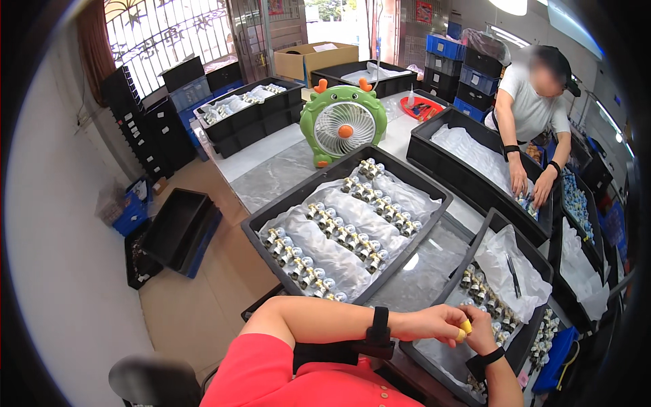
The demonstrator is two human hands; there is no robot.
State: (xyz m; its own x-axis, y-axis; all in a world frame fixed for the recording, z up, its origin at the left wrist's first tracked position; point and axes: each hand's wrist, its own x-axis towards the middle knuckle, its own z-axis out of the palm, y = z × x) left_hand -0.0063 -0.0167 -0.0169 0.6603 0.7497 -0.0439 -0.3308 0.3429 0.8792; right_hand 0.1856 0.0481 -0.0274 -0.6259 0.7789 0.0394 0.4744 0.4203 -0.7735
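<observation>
My left hand (437, 324) and my right hand (482, 332) meet over the black tray (444, 298) at the lower right. Both have their fingers closed, and yellow covers (464, 328) show on fingertips where they come together. Whatever they pinch, if anything, is too small or hidden to make out. Under and beyond them, small figurines (476, 283) lie in rows on white tissue (505, 261), with a dark, slim tool (513, 276) on top. To the left, a larger black tray (254, 234) holds several rows of similar figurines (349, 234) with rounded, shiny tops.
A green fan (344, 129) stands behind the larger tray. At the far right a co-worker (539, 102) reaches into a long black tray (468, 183). Another filled tray (251, 129) sits at the back left. Black crates (178, 227) lie on the floor at left.
</observation>
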